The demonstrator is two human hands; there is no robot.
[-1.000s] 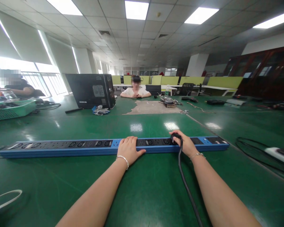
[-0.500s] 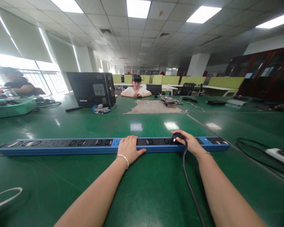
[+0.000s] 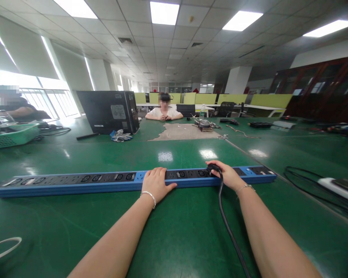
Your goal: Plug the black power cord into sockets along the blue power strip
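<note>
A long blue power strip (image 3: 70,187) with a row of black sockets lies across the green table. My left hand (image 3: 156,183) rests on its middle, fingers over the top and thumb along the near side, holding it. Further right, my right hand (image 3: 227,173) grips a black plug (image 3: 213,168) between thumb and fingers, at the sockets. Whether its pins are in a socket is hidden. A thick black cable (image 3: 227,220) runs from the plug toward me, between my forearms.
A black computer case (image 3: 104,112), gloves (image 3: 121,135) and a green basket (image 3: 14,137) stand at the far left. One person (image 3: 164,110) sits opposite, another (image 3: 14,104) at the left. Black cables (image 3: 298,173) and a white device (image 3: 336,187) lie at right.
The view has shifted slightly, so everything sits a little further left. The plug is now tipped a bit differently, its pale end less visible. My left hand stays put on the strip.
</note>
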